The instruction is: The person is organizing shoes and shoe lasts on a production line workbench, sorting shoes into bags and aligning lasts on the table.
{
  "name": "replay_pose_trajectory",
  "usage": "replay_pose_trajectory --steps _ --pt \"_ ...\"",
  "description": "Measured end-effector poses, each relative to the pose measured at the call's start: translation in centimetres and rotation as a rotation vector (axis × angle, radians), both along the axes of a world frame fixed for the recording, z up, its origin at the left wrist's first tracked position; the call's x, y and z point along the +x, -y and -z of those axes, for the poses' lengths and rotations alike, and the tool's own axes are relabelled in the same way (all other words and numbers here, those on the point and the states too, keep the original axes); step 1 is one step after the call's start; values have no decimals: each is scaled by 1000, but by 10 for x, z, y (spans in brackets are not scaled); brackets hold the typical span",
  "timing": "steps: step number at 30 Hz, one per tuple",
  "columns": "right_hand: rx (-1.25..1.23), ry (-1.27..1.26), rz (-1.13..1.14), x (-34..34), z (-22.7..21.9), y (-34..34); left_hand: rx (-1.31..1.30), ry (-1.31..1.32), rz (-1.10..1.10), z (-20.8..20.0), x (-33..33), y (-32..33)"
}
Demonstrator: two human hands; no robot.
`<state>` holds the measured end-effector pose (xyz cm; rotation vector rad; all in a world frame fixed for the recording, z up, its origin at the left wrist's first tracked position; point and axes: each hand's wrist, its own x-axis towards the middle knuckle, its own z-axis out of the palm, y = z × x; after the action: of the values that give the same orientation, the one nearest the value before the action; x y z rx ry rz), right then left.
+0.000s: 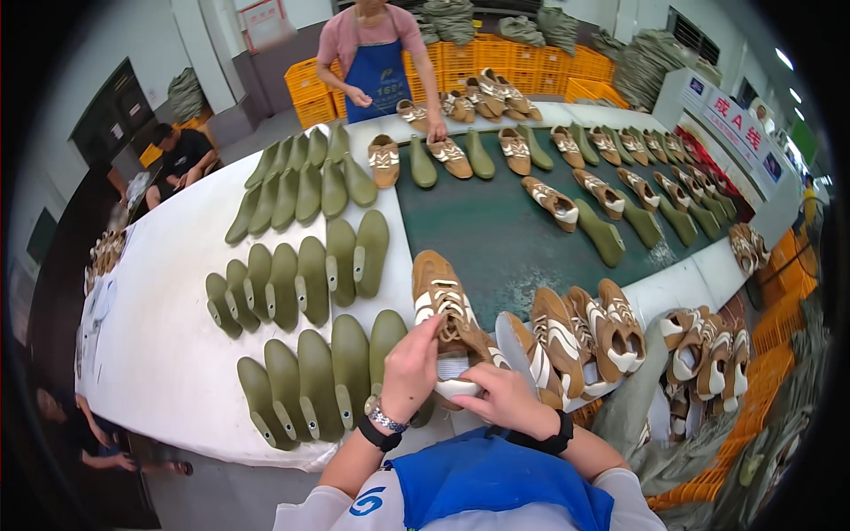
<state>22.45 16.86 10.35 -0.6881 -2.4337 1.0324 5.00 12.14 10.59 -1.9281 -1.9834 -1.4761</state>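
Observation:
A brown sneaker [436, 281] with white stripes and laces is held at the near edge of the table, its toe pointing away from me. My left hand [412, 365] grips its left side by the opening, fingers closed near the laces. At the heel, my right hand [512, 400] pinches the white back collar. A striped insole shows inside the shoe between my hands. Just left of it stand rows of olive-green shoe lasts [350, 363]. To the right, similar brown sneakers [558, 341] lie close to my right hand.
A green conveyor belt [478, 239] carries sneakers and lasts in rows between white tabletops [159, 310]. Across it, a co-worker in a blue apron [379, 75] touches a shoe. At my right, an orange crate [753, 416] stands by piled sneakers [708, 354] and grey-green sacking.

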Motion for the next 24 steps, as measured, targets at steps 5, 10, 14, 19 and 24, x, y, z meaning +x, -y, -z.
replay_pose_trajectory --steps 5,10,14,19,24 --pt "-253 -77 231 10 -14 -30 -330 -172 -125 21 -24 39" --pt "-216 -107 429 43 -10 -52 -824 -375 -184 80 -46 85" --pt "-250 -181 540 62 -4 -48 -834 -504 -90 78 -20 74" --pt "-427 -349 642 94 -1 -38 -939 -308 15 105 -19 35" --pt "-363 -414 781 134 -13 -22 -494 73 50 120 -99 -45"
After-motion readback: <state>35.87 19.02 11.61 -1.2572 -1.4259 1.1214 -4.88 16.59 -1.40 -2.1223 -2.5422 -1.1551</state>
